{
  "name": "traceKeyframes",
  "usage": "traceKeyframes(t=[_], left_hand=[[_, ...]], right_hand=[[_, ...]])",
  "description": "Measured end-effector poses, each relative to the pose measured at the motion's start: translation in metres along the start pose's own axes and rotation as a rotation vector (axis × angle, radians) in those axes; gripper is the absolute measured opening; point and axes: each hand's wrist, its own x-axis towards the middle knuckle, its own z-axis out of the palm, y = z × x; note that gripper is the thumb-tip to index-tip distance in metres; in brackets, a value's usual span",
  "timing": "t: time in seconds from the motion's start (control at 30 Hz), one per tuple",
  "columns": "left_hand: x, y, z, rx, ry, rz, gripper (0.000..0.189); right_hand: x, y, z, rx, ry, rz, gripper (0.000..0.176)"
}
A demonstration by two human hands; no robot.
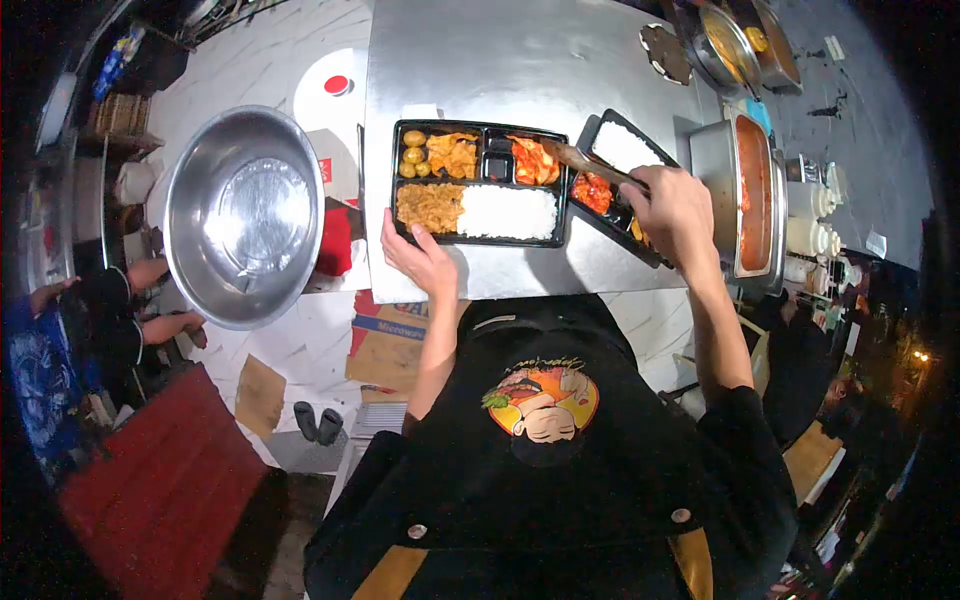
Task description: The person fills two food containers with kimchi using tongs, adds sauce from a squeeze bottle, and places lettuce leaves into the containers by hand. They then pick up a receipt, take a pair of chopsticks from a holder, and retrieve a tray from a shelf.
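My left hand point(420, 262) lies at the near left corner of a black compartment meal tray point(510, 240), fingers spread and touching its edge. The tray holds white rice point(508, 211), brown minced food point(428, 207), small round yellowish pieces point(414, 155), orange-yellow pieces point(453, 155) and red kimchi-like food point(535, 161). My right hand point(672, 205) is closed around metal tongs point(588, 163), whose tips reach the red food. Under the right hand, partly hidden, a second black tray point(655, 258) sits tilted, with rice point(624, 147) and red food point(592, 191).
A large steel bowl point(245, 215) stands left of the steel table point(500, 60). On the right are a deep steel pan point(752, 195) with reddish contents and a round pot point(730, 45). Another person's arms point(160, 300) show at far left. Cardboard point(388, 345) lies below the table edge.
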Motion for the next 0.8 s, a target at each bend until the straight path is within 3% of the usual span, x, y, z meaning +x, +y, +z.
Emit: traceKeyframes(t=[0.37, 0.6, 0.8], left_hand=[[-0.003, -0.003, 0.004, 0.019, 0.008, -0.023, 0.048], [-0.001, 0.001, 0.003, 0.061, -0.004, -0.013, 0.048], [0.0, 0.0, 0.008, -0.019, -0.005, -0.05, 0.047]], right_hand=[[0.017, 0.002, 0.019, -0.057, 0.001, -0.036, 0.023], [0.009, 0.021, 0.033, 0.071, 0.025, -0.03, 0.023], [-0.023, 0.043, 0.068, 0.434, 0.219, -0.031, 0.026]])
